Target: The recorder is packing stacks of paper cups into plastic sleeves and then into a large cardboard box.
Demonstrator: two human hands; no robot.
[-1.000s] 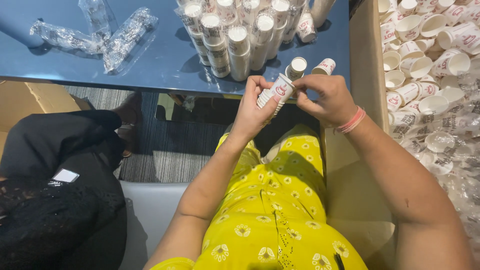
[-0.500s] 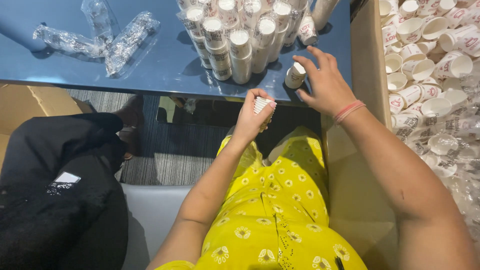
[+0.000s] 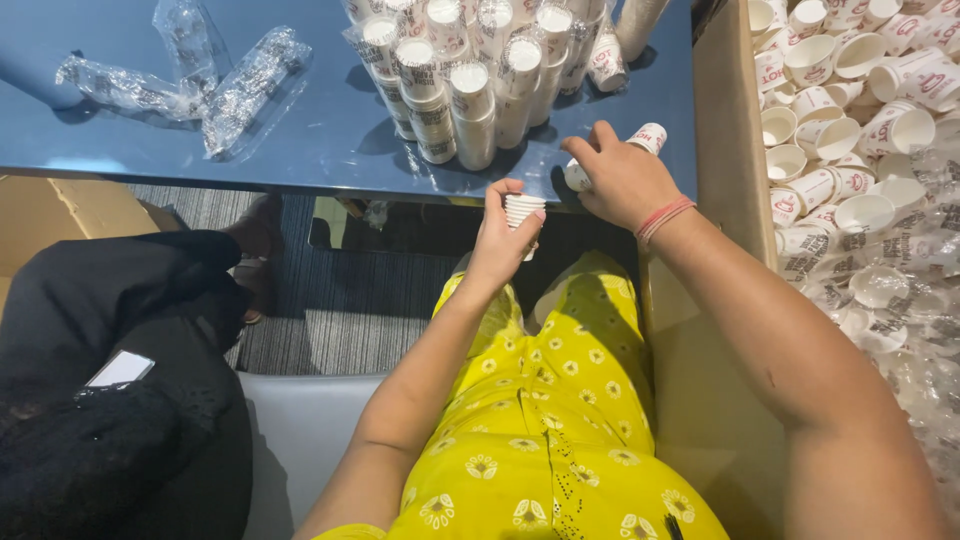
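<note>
My left hand (image 3: 500,240) holds a short stack of white paper cups (image 3: 524,212) upright, just below the front edge of the blue table (image 3: 300,140). My right hand (image 3: 622,180) rests on the table's front edge, fingers curled over a small paper cup (image 3: 576,178) lying on its side. Another printed cup (image 3: 650,137) lies just beyond that hand. Tall stacks of nested paper cups (image 3: 470,70), wrapped in clear plastic, lie on the table ahead of both hands.
A cardboard box (image 3: 722,130) at the right holds several loose paper cups (image 3: 850,80) and clear plastic sleeves. Empty crumpled plastic sleeves (image 3: 200,80) lie on the table's left. A black bag (image 3: 110,400) sits at my left; my lap is in yellow floral cloth (image 3: 540,430).
My hands were together at one cup stack. The right hand has reached forward onto the table and settled on a lying cup; the left hand stays back with the short stack.
</note>
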